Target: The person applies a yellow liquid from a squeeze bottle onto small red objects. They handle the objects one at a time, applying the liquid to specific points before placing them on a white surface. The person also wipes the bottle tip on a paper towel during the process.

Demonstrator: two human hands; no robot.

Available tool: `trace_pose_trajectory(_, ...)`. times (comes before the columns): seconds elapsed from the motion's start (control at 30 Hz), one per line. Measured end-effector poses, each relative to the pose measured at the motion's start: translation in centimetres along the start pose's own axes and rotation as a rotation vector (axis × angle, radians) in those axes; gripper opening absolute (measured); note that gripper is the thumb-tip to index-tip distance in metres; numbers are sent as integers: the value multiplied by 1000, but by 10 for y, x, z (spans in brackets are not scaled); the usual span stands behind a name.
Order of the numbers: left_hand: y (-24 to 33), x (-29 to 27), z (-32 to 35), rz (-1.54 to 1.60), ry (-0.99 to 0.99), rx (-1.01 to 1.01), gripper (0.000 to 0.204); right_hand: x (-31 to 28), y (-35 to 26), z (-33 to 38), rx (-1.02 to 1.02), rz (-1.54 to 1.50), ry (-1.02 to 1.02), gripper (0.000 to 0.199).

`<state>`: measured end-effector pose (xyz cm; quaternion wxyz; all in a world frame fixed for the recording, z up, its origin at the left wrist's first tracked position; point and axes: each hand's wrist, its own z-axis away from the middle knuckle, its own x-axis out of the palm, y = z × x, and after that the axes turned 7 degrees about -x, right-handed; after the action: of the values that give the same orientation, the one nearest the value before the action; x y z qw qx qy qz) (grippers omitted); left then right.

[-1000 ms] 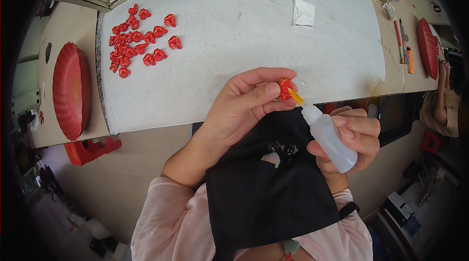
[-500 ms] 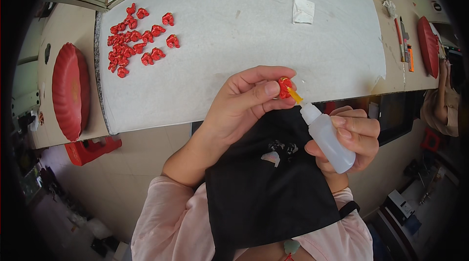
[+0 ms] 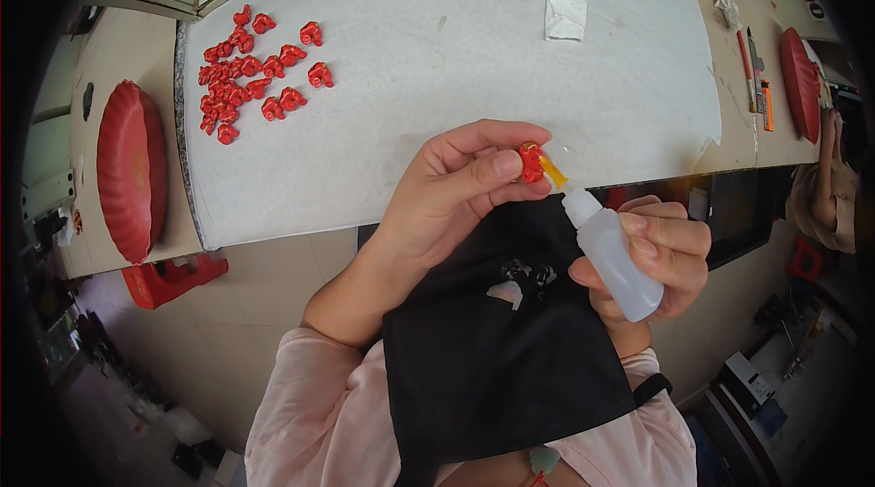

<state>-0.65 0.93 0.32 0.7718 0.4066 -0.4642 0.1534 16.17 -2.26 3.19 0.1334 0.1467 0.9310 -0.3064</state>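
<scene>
My left hand [image 3: 460,179] pinches a small glossy red figurine [image 3: 530,162] with gold markings between thumb and fingers, above the near edge of the white-covered table. A short yellow piece [image 3: 554,172] sticks out from the figurine's right side. My right hand [image 3: 670,246] is wrapped round a translucent white squeeze bottle [image 3: 620,264], its narrow tip pointing up and left at the lower end of the yellow piece. Whether tip and yellow piece touch, I cannot tell. Several similar red figurines [image 3: 239,77] lie grouped on the table's left side.
White paper [image 3: 437,59] covers the table, with a folded white tissue [image 3: 565,15] at the back. Red fluted trays stand at the left [image 3: 132,173] and right [image 3: 799,86]. Right of the paper lie an orange cutter [image 3: 767,109] and a red pen-like tool [image 3: 745,57]. A red stool [image 3: 173,279] is below left.
The bottle has tilted and shifted very slightly right and down. The figurine has turned a little in my left hand, so the yellow piece now points more steeply downward.
</scene>
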Motion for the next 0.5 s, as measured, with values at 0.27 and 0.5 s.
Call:
trace_pose_trajectory(0.27, 1, 4, 0, -13, 32, 43, 23, -1, 0, -1, 1, 3, -11, 44)
trace_pose_trajectory(0.5, 0, 4, 1, -63, 65, 63, 24, -2, 0, -1, -4, -6, -16, 44)
